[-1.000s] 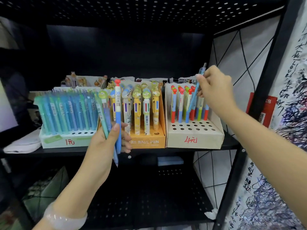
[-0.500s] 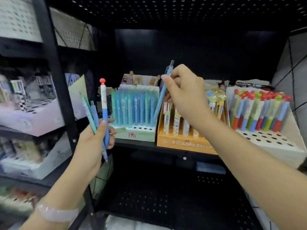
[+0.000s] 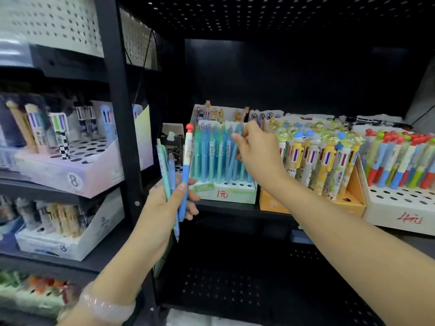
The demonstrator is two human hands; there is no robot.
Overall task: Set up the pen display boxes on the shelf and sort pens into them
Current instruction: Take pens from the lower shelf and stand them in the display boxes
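SORTING AT THE PEN SHELF. Pinches a slim translucent blue pen (image 3: 233, 161) near its top with the right hand (image 3: 256, 151), barrel slanting down among the packed rows of the white-and-green cardboard display box marked 1 (image 3: 226, 192); cannot tell whether seated in a hole. Grips 3 more in the curled fingers of the left hand (image 3: 164, 208), upright, just in front of the black metal shelf (image 3: 226, 208): a pale green pen (image 3: 162, 165), a darker blue pen (image 3: 171, 170) and a white-and-blue pen with a red ball cap (image 3: 187, 161).

Looks well along. 3 boxes already set in a row on the shelf: the one marked 1, an orange cardboard box of multicolour character pens (image 3: 353, 198) just beside it, and a white cardboard box marked 4 (image 3: 400, 215) at far right, all largely filled. Left to do, by the look of it: the 4 pens in hand, the red-capped one probably bound for the box marked 4.

Tight among the blue barrels, with neighbours likely to tip if nudged. Open holes along each box's front rows. Black upright post (image 3: 117, 114) close on the left; dark headroom above the pen tops.
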